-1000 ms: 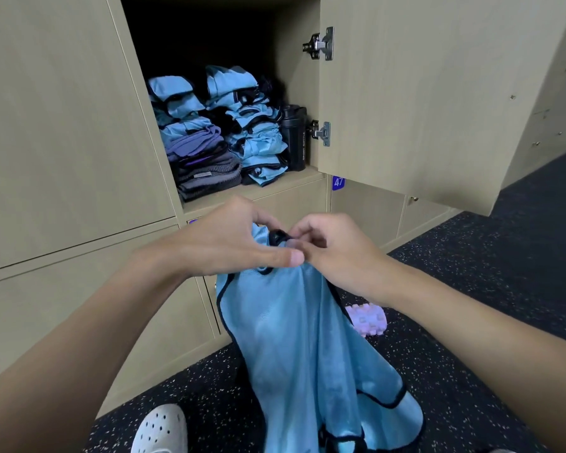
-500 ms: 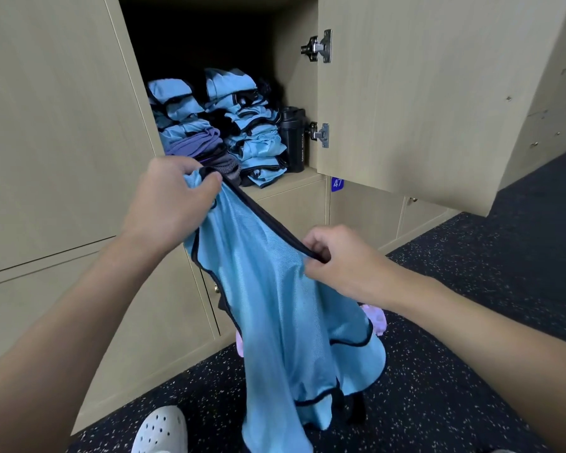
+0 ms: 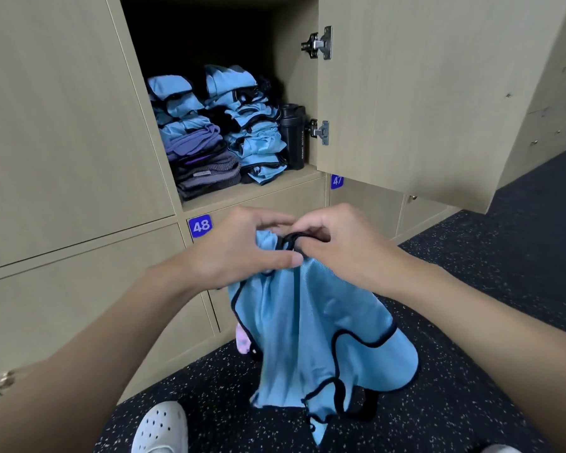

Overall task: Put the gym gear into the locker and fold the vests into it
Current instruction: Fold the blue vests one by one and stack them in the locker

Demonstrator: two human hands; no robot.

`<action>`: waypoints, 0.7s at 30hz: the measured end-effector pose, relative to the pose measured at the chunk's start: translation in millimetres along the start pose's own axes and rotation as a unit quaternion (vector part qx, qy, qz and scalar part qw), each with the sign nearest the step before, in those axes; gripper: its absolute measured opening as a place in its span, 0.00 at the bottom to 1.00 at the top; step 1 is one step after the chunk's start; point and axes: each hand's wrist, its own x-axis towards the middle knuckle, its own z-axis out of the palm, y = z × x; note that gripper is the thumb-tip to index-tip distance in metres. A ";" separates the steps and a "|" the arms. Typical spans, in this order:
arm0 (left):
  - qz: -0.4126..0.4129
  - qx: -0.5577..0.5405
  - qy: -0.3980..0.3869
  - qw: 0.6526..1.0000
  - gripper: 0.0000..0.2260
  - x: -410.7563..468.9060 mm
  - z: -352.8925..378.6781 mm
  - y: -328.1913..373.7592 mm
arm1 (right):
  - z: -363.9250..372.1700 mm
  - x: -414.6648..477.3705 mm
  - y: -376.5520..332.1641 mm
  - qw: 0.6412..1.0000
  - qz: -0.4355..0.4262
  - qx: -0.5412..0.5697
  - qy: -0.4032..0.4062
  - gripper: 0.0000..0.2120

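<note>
We had brought our left hand (image 3: pixel 242 250) down from its raised spread to meet our right hand (image 3: pixel 343 246), bunching the blue vest's (image 3: pixel 307 322) black-trimmed top between them. Both hands' fingers curled and pinched that edge. The vest hung below them, before the open locker (image 3: pixel 252 188), where folded vests (image 3: pixel 258 138) sat stacked beside a black bottle (image 3: pixel 293 135).

head view | wide-angle | faces forward and down | close to locker (image 3: pixel 258 190)

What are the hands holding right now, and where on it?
Left hand and right hand both pinch the blue vest at its bunched top, by the black trim; the rest hangs down.
</note>
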 end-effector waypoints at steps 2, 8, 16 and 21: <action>-0.008 0.001 0.000 1.000 0.03 -0.4 1.7 0.0 | -0.4 -0.1 2.2 0.999 0.010 0.031 -0.004 0.07; -0.024 0.131 0.125 0.983 0.05 3.5 -27.5 -16.6 | -12.8 -4.8 7.3 0.993 0.089 0.054 -0.060 0.05; 0.002 0.045 0.010 0.999 0.17 -6.7 -15.0 -5.9 | -20.6 -10.5 -13.3 0.990 0.084 0.067 -0.095 0.02; 0.000 -0.033 -0.102 0.994 0.08 -6.4 5.2 1.6 | -21.6 -12.4 -19.6 0.989 0.068 0.072 -0.113 0.02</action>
